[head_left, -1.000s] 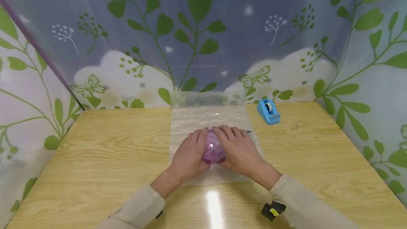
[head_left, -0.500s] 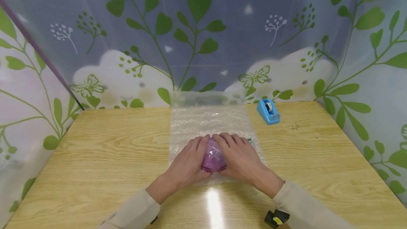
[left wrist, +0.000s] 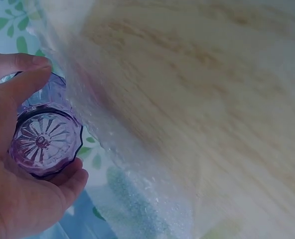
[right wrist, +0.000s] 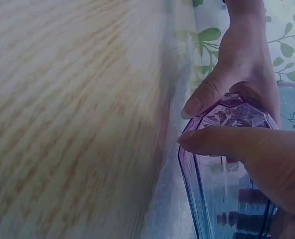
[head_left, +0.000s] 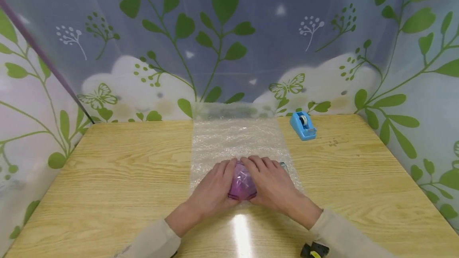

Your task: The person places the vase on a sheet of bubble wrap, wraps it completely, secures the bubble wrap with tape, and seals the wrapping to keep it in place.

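Note:
A faceted clear glass [head_left: 242,182], tinted purple at one end and blue at the other, lies on its side over the near part of a sheet of bubble wrap [head_left: 236,138]. Around its purple end curls my left hand [head_left: 212,189]; the left wrist view shows the ribbed round base [left wrist: 44,143] within that hand's fingers. My right hand [head_left: 274,186] grips the body, thumb across the facets in the right wrist view. To the right of that hand, a bit of the blue-green end [head_left: 284,165] peeks out. Most of the glass is hidden by my hands in the head view.
A blue tape dispenser [head_left: 303,126] stands at the back right of the wooden table [head_left: 136,162]. The far end of the bubble wrap leans up against the leaf-patterned curtain [head_left: 229,43], which also encloses both sides.
Both hands and the glass between them have moved toward me along the bubble wrap. The bubble wrap and tape dispenser have stayed in place.

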